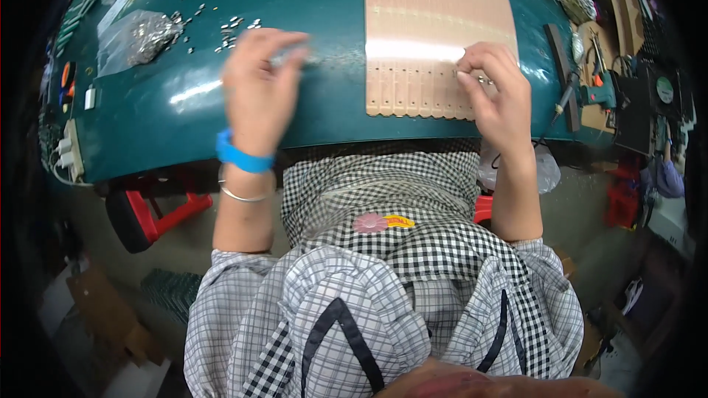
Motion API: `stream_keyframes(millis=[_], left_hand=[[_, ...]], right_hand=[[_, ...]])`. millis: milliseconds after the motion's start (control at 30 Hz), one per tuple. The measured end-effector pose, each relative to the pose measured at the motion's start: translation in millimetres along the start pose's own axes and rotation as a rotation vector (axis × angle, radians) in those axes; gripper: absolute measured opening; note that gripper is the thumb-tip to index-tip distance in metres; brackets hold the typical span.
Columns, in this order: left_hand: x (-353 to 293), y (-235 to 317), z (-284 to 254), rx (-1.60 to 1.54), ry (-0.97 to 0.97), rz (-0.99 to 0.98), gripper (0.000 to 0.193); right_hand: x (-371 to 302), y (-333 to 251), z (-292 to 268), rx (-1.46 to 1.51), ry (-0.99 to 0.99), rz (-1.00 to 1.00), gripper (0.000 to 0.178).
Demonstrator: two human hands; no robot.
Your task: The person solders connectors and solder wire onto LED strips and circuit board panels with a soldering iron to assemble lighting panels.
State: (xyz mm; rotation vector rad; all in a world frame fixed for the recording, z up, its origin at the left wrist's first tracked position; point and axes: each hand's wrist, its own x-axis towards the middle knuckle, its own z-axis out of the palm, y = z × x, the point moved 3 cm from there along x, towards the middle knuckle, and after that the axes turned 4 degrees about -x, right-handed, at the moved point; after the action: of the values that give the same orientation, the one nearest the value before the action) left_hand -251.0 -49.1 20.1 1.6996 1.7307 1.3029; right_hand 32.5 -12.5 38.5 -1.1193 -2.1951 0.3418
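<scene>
My left hand [259, 88] is raised over the table beside the loose small metal parts [230, 32], slightly blurred. Its thumb and forefinger are apart, and I make out nothing held between them. My right hand [501, 92] is closed over the near right part of a tan panel [413, 51]. Small shiny metal parts [484, 80] show inside its curled fingers, while thumb and forefinger tips meet at the panel. The panel has a scalloped near edge and rows of small dark holes. Whatever lies under the right fingertips is hidden.
A clear plastic bag [136, 40] of metal parts lies at the left of the green table [324, 96]. A white power strip [70, 151] sits at the left edge. On the right are a dark bar [563, 74], a soldering iron [566, 96] and a green power tool [596, 96].
</scene>
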Motion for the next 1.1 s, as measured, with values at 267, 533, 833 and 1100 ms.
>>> stream_keyframes(millis=[267, 533, 833, 1100], left_hand=[[18, -60, -24, 0.383, -0.001, -0.156, 0.010], [8, -37, -4, 0.260, -0.040, -0.040, 0.009], [-10, -12, 23, -0.447, -0.157, -0.330, 0.011], [-34, 10, 60, -1.127, -0.387, -0.625, 0.011]], right_hand=[[-2, 21, 13, -0.112, -0.163, 0.052, 0.011], [-4, 20, 17, -0.159, -0.158, 0.056, 0.010], [-2, 20, 29, -0.216, -0.102, 0.005, 0.008], [-4, 17, 15, -0.093, -0.108, 0.136, 0.011]])
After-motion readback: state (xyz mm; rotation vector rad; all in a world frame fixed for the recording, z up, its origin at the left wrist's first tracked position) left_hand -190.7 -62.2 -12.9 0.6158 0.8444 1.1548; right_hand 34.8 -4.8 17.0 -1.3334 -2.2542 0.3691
